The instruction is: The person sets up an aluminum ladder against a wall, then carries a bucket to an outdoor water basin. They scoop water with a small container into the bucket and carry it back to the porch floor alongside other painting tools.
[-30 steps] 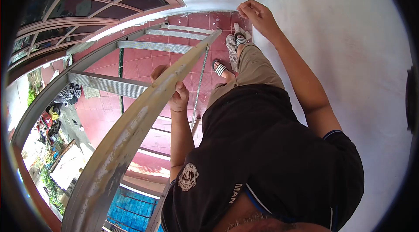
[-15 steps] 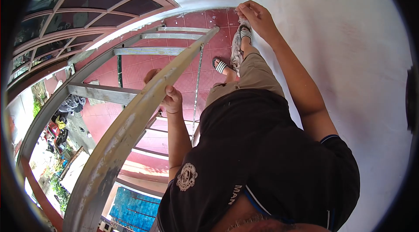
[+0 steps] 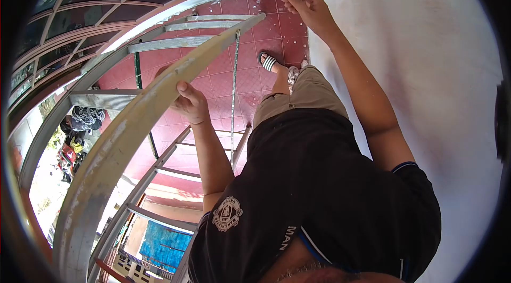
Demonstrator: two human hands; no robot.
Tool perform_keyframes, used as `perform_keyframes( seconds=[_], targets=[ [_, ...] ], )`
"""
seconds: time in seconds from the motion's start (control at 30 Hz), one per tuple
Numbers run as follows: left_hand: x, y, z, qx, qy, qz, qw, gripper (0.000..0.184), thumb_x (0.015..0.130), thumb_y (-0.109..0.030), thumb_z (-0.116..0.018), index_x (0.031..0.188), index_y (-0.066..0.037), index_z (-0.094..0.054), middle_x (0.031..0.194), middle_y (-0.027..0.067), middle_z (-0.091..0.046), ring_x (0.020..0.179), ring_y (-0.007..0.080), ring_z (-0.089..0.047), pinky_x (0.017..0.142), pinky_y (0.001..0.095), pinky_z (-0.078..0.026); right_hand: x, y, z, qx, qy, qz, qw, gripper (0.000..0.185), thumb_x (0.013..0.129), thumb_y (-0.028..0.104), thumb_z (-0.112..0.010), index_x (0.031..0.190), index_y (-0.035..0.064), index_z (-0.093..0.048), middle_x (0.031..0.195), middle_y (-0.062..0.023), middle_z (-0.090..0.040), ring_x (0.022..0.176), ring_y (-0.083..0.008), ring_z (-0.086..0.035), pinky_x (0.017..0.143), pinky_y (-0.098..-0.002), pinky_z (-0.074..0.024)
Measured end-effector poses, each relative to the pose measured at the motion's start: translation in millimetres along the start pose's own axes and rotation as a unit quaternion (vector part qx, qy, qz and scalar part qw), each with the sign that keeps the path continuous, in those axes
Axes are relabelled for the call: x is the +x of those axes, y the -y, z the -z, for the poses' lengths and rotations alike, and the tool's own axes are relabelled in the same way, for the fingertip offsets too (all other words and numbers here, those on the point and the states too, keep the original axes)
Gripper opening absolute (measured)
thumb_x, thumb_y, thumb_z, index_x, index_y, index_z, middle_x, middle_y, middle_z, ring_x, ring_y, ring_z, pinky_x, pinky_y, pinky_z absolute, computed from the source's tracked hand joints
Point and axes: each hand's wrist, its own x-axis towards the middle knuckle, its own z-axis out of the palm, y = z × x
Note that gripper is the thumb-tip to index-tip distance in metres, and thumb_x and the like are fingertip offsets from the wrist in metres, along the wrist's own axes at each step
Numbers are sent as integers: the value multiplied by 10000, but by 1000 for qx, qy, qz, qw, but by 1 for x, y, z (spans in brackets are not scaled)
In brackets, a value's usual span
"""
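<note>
1. Filling the upper left is a dark-paned window (image 3: 82, 19); below it lies a heap of mixed items (image 3: 80, 123), black-and-white patterned material among them.
2. A metal ladder (image 3: 133, 110) stands on the red tiled floor (image 3: 226, 78), its yellowish rail just beside the person.
3. The left hand (image 3: 190, 104) grasps that rail, thumb on the near side, other fingers mostly hidden behind.
4. The right hand (image 3: 313, 12) is held out near the white wall (image 3: 426, 70), fingers half-curled; whether they pinch anything, I cannot tell.

ladder (image 3: 122, 128) left, wall (image 3: 426, 96) right, floor (image 3: 221, 83) between
</note>
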Motion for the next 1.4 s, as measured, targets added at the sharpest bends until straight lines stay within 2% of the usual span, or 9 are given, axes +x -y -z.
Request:
perform_keyframes(
  seconds=[0.23, 0.3, 0.47, 0.57, 0.67, 0.73, 1.07, 1.33, 1.4],
  targets=[
    [-12, 3, 8, 26, 18, 27, 999, 582, 982, -452, -398, 976, 93, -602, 945, 228, -626, 880, 321, -604, 733, 403, -459, -32, -21, 7, -13, -25, 2, 1000, 354, 945, 363, -532, 959, 28, -647, 875, -23, -644, 803, -90, -578, 747, -237, -478],
    [-10, 2, 4, -4, -1, -13, 1000, 483, 957, -415, -498, 1022, 53, -598, 960, 168, -621, 875, 248, -591, 746, 363, -457, -51, -23, 9, -35, -49, 6, 998, 383, 929, 372, -545, 970, 6, -648, 868, -47, -659, 791, -105, -600, 739, -242, -484],
    [-17, -11, 3, 31, -10, 12, 999, 583, 952, -474, -460, 1025, 91, -584, 968, 232, -622, 896, 323, -622, 757, 411, -484, -102, -53, 13, -38, -86, 5, 996, 287, 954, 279, -524, 825, 34, -597, 697, -39, -568, 627, -139, -516, 596, -291, -419],
    [-24, -24, 8, 37, 17, 24, 999, 705, 941, -538, -415, 1035, 146, -561, 1001, 315, -603, 977, 418, -595, 810, 481, -461, -151, -72, 13, -102, -128, -52, 985, 401, 951, 396, -483, 807, 43, -607, 666, -49, -572, 622, -169, -522, 594, -318, -419],
    [-23, -4, 6, 36, -17, -4, 999, 693, 908, -561, -467, 990, 121, -563, 911, 266, -630, 849, 386, -628, 711, 445, -492, -181, -113, 10, -98, -120, -52, 986, 373, 940, 374, -517, 817, 37, -615, 670, -67, -577, 628, -173, -525, 612, -323, -428],
    [-23, 0, 6, 43, -20, 10, 999, 713, 894, -576, -477, 981, 127, -560, 907, 276, -627, 851, 395, -625, 720, 445, -491, -202, -142, 5, -22, -128, -72, 989, 411, 904, 390, -559, 945, -8, -652, 812, -59, -672, 737, -123, -624, 697, -251, -490],
    [-29, 1, 13, 53, 8, 49, 997, 828, 841, -641, -494, 1002, 170, -533, 966, 317, -593, 917, 415, -603, 784, 444, -478, -311, -246, -11, -23, -167, -170, 971, 387, 889, 376, -559, 866, 1, -652, 764, -68, -673, 700, -143, -634, 684, -268, -491],
    [-31, 2, 8, 17, 21, 81, 996, 828, 854, -599, -491, 1192, 155, -437, 1202, 361, -490, 1080, 433, -550, 904, 433, -485, -483, -282, -20, -162, -168, -274, 933, 413, 878, 405, -534, 880, 3, -630, 763, -137, -644, 745, -252, -638, 689, -372, -477],
    [-37, -4, 5, 37, 29, 125, 991, 808, 860, -584, -485, 1203, 145, -422, 1220, 354, -471, 1095, 434, -541, 902, 440, -489, -556, -273, -32, -124, -166, -265, 942, 427, 890, 421, -538, 826, 3, -597, 680, -64, -567, 638, -143, -515, 615, -320, -429]
  ],
)
